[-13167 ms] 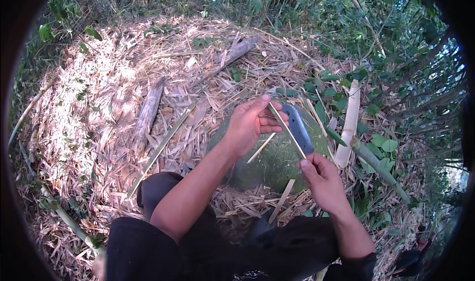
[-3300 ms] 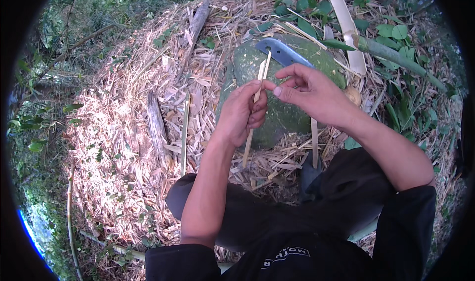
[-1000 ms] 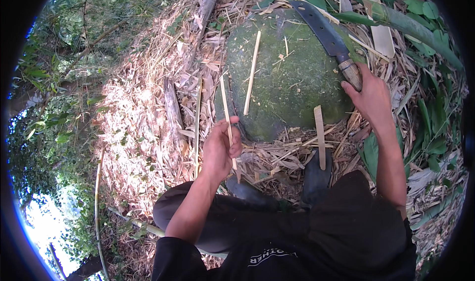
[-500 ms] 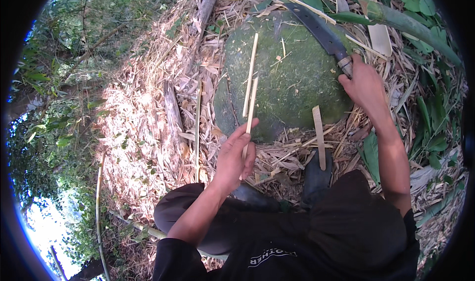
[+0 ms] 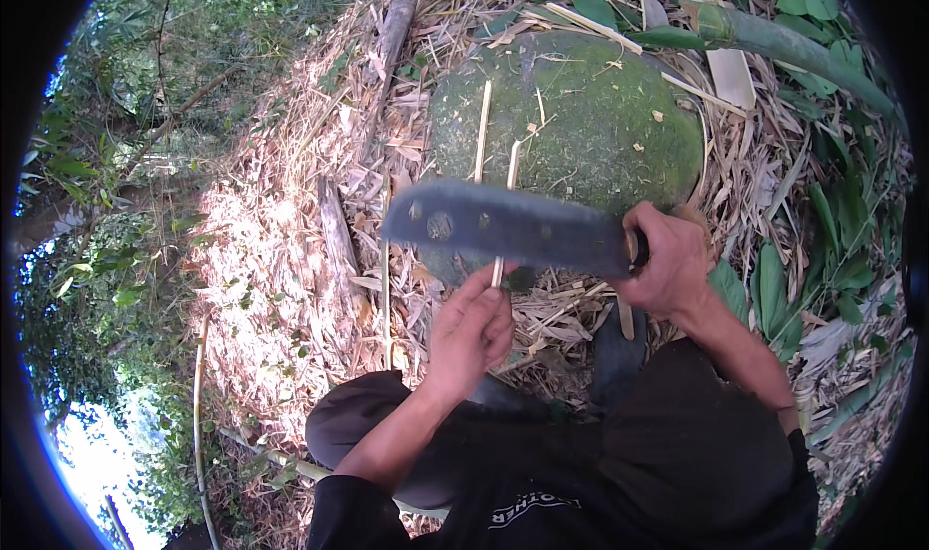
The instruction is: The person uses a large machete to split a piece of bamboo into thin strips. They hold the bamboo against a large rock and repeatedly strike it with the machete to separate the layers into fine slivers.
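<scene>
My right hand (image 5: 666,263) grips the handle of a big dark machete (image 5: 508,226), whose broad blade points left across the front of a mossy green boulder (image 5: 581,124). My left hand (image 5: 472,332) pinches the lower end of a thin pale bamboo strip (image 5: 509,178) that stands up behind the blade and leans on the boulder. A second bamboo strip (image 5: 482,129) lies on the boulder just to its left.
Dry bamboo shavings and leaf litter (image 5: 290,260) cover the ground. A split pale bamboo piece (image 5: 721,52) and a green bamboo stem (image 5: 784,42) lie at the upper right. A weathered stick (image 5: 334,231) lies left of the boulder. Green undergrowth rings the patch.
My right hand has lifted the machete off the boulder's far right and swung it down across the front. My left hand has picked up a bamboo strip and holds it upright.
</scene>
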Available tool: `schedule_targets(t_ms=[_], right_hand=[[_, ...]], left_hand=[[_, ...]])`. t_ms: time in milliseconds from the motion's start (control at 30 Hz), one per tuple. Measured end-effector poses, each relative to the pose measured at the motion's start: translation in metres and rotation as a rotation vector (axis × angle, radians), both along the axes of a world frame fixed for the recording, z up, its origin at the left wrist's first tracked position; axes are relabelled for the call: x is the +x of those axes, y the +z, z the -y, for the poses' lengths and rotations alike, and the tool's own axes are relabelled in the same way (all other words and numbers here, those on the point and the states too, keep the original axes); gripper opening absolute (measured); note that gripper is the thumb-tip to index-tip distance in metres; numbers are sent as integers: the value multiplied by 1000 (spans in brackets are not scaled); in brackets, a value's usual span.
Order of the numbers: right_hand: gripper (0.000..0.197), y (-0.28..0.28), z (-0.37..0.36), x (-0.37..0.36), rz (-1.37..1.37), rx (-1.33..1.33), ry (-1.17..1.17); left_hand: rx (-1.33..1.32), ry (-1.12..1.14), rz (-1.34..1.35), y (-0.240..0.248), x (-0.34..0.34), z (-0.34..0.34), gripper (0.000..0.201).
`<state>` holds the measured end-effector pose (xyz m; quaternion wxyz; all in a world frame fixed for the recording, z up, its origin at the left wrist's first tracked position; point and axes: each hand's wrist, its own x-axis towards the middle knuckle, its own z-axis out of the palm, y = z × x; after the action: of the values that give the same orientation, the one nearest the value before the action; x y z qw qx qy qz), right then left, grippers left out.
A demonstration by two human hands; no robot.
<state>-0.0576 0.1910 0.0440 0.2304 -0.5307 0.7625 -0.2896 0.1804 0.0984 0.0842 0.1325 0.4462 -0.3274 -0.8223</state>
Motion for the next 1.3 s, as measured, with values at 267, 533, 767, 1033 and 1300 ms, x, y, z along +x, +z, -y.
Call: schedule_targets(t_ms=[267,533,767,1033,1300], right_hand=[[35,-18,1,13,-141,-264,50],[34,-11,5,19,-93,-289,168],[27,-4,5,25,-121,-224,167],[14,-12,4,26,-129,-364,214],[9,-11,11,23,-233,-433,172]], left_hand=[[-155,-109,-90,-7,14,-10,18],[-207,-154,42,-5,10,-6,67],[-161,-91,-18,-12,9,-6,72],[-144,-91,-61,14,-4,0,73],[175,86,-128,27,-15,-2,75]])
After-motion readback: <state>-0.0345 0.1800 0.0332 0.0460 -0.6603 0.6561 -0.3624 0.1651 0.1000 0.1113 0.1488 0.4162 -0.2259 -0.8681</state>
